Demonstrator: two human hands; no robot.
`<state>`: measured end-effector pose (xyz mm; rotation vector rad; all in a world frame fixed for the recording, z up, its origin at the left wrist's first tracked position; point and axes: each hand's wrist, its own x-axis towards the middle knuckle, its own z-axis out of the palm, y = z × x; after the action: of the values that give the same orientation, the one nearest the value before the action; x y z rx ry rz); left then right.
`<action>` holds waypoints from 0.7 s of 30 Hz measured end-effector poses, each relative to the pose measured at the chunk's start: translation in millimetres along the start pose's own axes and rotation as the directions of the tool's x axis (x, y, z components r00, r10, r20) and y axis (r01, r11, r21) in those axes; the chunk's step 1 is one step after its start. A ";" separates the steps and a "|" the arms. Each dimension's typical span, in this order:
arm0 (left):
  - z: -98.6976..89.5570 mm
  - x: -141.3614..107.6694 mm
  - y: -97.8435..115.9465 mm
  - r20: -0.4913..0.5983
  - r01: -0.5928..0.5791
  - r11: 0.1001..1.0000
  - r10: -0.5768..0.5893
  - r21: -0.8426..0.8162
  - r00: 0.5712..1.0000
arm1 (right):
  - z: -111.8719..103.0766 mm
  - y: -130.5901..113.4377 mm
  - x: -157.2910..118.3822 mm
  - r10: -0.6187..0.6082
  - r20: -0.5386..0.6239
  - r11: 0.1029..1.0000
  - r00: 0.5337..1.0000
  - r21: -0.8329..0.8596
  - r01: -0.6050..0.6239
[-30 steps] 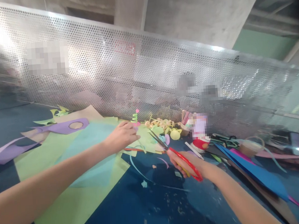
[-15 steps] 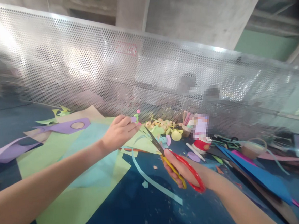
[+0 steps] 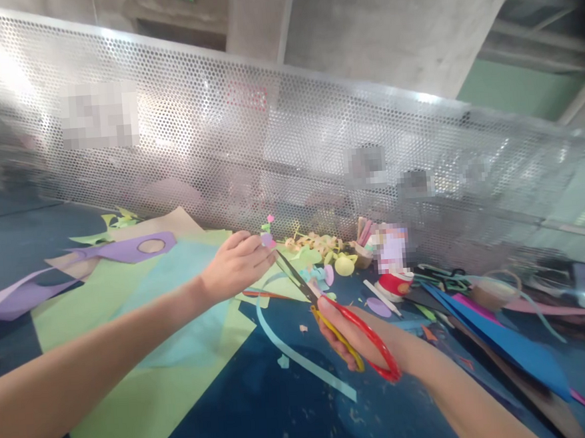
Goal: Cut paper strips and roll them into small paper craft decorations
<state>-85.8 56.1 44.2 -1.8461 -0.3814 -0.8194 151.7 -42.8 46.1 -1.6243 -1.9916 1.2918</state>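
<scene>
My left hand [image 3: 240, 259] is closed with its fingertips pinching a small paper cutout [image 3: 268, 238] in purple, pink and green. In my right hand [image 3: 337, 322] are scissors [image 3: 358, 331] with one red and one yellow handle loop. Their blades [image 3: 296, 275] point up and left, with the tips right by the left fingertips and the cutout; whether they touch the paper I cannot tell. Below the left arm lie large sheets of light green paper [image 3: 110, 405] and light blue paper [image 3: 180, 333]. A curved pale blue strip [image 3: 303, 365] rests on the dark blue table between the hands.
Yellow and peach paper cutouts [image 3: 319, 244] are heaped behind the scissors. A red and white cup [image 3: 396, 284] stands to their right. Purple paper with a round hole [image 3: 124, 249] lies at left. Blue sheets [image 3: 501, 338] are on the right. A perforated metal panel [image 3: 207, 138] borders the table's far side.
The scissor blades have moved slightly left and come closer together near the pinched cutout. The purple piece at my left fingertips shows more fully now.
</scene>
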 end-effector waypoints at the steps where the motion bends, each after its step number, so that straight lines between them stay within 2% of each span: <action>1: -0.3 0.4 0.3 -0.002 -0.004 1.000 0.004 -0.001 1.000 | 0.4 0.9 0.7 0.008 -0.002 1.000 1.000 0.002 -0.008; 9: 0.6 -1.0 1.8 0.018 -0.003 1.000 0.003 0.001 1.000 | 2.0 15.9 10.1 -0.010 -0.015 1.000 1.000 0.013 0.010; 13: 2.0 -0.6 2.1 -0.008 -0.013 1.000 0.013 -0.017 1.000 | 2.2 15.1 10.0 0.017 -0.025 0.999 1.000 0.029 -0.017; 21: 0.7 -0.3 3.6 0.036 0.000 1.000 0.001 -0.015 0.999 | 2.0 18.1 12.3 0.019 -0.045 1.000 0.999 0.025 -0.018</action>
<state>-83.6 55.3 41.3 -1.8772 -0.3985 -0.7912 157.9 -33.3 27.3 -1.6496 -1.9312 1.2696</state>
